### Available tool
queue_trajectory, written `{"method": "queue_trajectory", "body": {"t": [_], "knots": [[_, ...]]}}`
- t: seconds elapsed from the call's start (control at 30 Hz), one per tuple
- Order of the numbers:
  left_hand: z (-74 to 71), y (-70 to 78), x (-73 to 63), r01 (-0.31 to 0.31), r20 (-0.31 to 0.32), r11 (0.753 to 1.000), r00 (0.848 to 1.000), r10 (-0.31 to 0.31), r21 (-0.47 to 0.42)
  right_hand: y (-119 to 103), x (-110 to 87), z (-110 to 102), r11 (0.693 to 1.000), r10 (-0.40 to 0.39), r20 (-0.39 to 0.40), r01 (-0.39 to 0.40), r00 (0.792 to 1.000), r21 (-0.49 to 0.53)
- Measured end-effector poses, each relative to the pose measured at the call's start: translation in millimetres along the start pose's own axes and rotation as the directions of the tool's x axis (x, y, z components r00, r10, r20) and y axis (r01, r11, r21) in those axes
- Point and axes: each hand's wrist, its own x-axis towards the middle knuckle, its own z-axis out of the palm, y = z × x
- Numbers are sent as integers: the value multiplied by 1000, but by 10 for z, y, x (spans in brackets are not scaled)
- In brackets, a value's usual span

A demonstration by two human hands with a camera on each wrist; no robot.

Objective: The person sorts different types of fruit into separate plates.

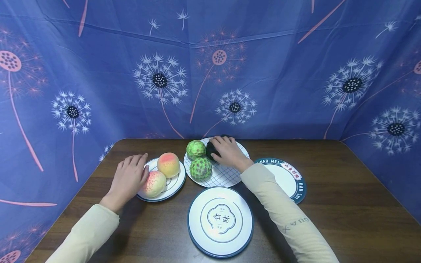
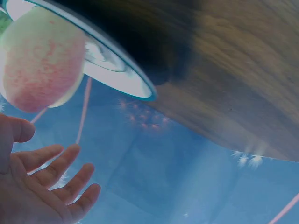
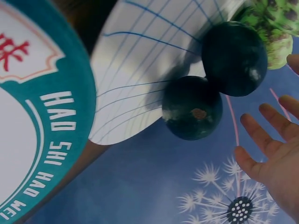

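My left hand [image 1: 129, 176] is at the left edge of a blue-rimmed white plate [image 1: 177, 183], its loosely bent fingers beside the nearer peach [image 1: 154, 183]. The left wrist view has a gap between that peach and the fingers. A second peach [image 1: 169, 165] sits behind it. Over the back of a grid-patterned plate [image 1: 227, 178] reaches my right hand [image 1: 228, 153], fingers spread and relaxed. Two smooth dark green fruits, like avocados, lie by it: one with a brown stem spot [image 3: 191, 107], the other [image 3: 236, 58] touching it. Two custard apples [image 1: 201, 168] share that plate.
A white plate with a blue rim and printed characters [image 1: 221, 201] lies at the front middle. To the right, a teal-rimmed lettered plate [image 1: 299, 191] is partly covered by the right sleeve [image 1: 279, 208]. Behind the wooden table [image 1: 348, 197] hangs a blue dandelion cloth [image 1: 279, 87].
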Motion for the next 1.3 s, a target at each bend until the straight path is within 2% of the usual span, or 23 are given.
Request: {"method": "queue_trajectory", "body": {"t": [0.33, 0.7, 0.97, 1.3], "knots": [[-13, 251, 30, -60, 5, 998, 998, 60, 1, 83, -1, 69, 999, -18, 23, 19, 1000, -40], [32, 528, -7, -113, 85, 994, 990, 111, 10, 135, 7, 194, 996, -59, 9, 60, 998, -65], [86, 728, -51, -187, 47, 982, 981, 188, -13, 156, 19, 245, 995, -61, 34, 64, 998, -82], [182, 933, -120, -231, 92, 972, 968, 233, -36, 166, 25, 303, 991, -76, 43, 80, 996, -105]]}}
